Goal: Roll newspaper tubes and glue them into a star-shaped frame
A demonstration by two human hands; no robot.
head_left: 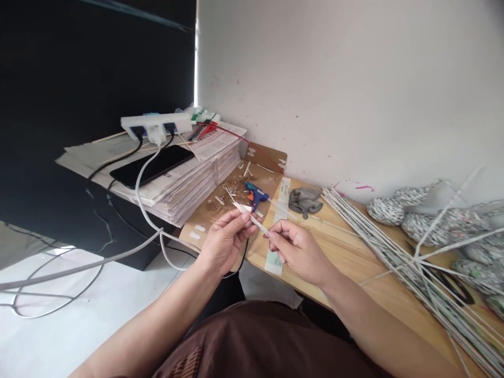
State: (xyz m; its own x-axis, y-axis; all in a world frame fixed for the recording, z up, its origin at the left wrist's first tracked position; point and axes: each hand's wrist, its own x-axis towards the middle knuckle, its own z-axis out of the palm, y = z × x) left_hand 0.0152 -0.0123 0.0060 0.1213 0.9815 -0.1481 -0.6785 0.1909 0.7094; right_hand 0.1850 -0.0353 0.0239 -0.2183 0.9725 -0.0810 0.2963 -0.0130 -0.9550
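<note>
And here the paper strip [259,224] is pinched in the fingers of left hand [231,231] and right hand [300,251], apparently so it is kept straight.

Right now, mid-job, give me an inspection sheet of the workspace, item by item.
Surface: wooden table, with a cardboard sheet toward the left.
Work items: paper strip held in the air; blue glue gun lying on the cardboard.
Clutter: pale scraps on the cardboard; crumpled grey item; thin rods in a bundle; woven pieces at right; phone on the newspaper stack.
Left fingers: pinching the strip.
Right fingers: pinching it farther right.
Cables: power strip on the stack; white cable drops past its edge.
Surroundings: pale wall with pink marks; dark panel at left.
</note>
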